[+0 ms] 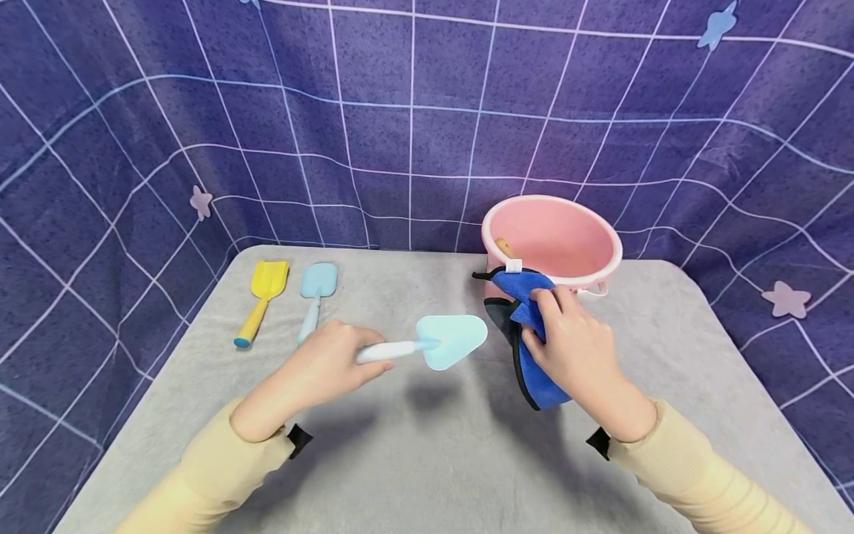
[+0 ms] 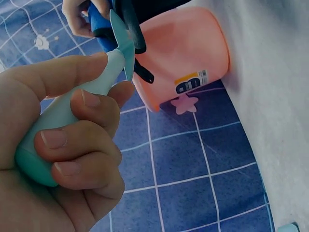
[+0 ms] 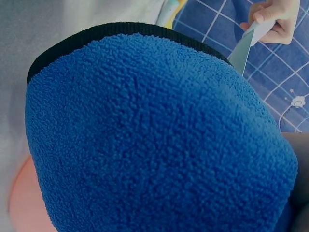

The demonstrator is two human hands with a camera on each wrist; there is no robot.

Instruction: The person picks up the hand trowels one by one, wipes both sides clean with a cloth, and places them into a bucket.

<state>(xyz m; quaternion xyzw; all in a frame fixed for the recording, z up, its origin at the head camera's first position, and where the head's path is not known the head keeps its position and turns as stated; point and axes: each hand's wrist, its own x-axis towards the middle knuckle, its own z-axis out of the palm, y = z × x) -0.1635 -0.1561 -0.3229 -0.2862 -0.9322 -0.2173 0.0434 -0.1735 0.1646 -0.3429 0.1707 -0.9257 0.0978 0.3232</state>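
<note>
My left hand (image 1: pixel 340 360) grips the pale handle of a light blue toy trowel (image 1: pixel 452 340), its pointed blade turned to the right above the table. In the left wrist view the fingers curl fully round the trowel's handle (image 2: pixel 63 113). My right hand (image 1: pixel 577 341) pinches a blue cloth (image 1: pixel 543 382) with black edging and a white tag, which hangs down in front of a pink bucket (image 1: pixel 600 271). In the right wrist view the cloth (image 3: pixel 159 130) fills most of the picture and hides the right fingers.
A yellow toy shovel (image 1: pixel 262 302) and a light blue toy shovel (image 1: pixel 319 282) lie at the left of the grey table (image 1: pixel 427 460). Inside the bucket a tan handle end (image 1: pixel 503 245) shows. A purple-blue grid-patterned curtain (image 1: pixel 373 148) stands behind.
</note>
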